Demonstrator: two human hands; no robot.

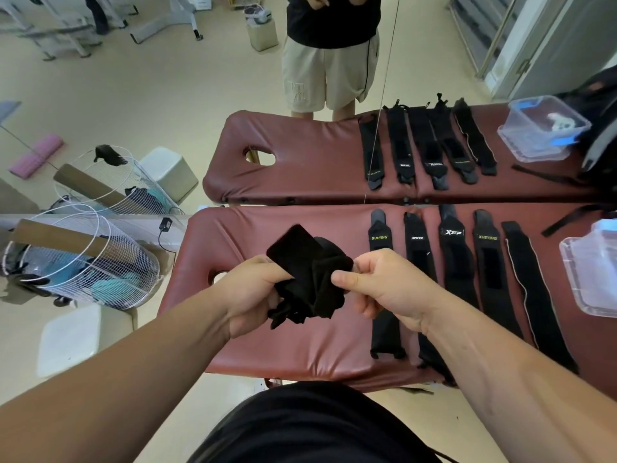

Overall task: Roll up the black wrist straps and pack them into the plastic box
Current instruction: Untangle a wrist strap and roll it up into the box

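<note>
Wrist strap, one, black and bunched, is held above the table: left hand grips it, right hand pinches it. Five flat straps lie rightward on the table. One plastic box stands beyond them.

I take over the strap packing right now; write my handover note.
Left hand grips one black strap, right hand pinches its other side; it is bunched above the table, not a tidy roll.
Five straps lie flat in a row to the right.
Plastic box at the right edge, partly out of view; no strap seen in it.
Done: none packed, as far as shows.
Left: roll this one, box it, then the five.
</note>
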